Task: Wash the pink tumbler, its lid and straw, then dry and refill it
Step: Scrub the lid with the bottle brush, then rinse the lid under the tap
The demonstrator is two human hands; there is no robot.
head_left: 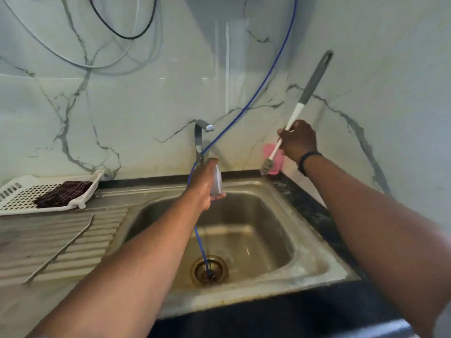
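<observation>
The pink tumbler (275, 164) stands at the back right corner of the counter, against the wall. My right hand (297, 140) grips the white shaft of a long bottle brush (310, 93); its grey handle points up and its bristle head hangs in front of the tumbler. My left hand (205, 184) is over the back of the sink, below the tap, and holds a pale translucent piece (216, 181), apparently the lid, seen edge-on. A thin metal straw (61, 250) lies on the ribbed drainboard at the left.
The steel sink (305, 242) has a blue hose (263, 79) running from the wall down into its drain (210, 270). The tap (201, 135) stands behind my left hand. A white perforated tray (17, 193) at the far left holds a dark cloth (63, 192).
</observation>
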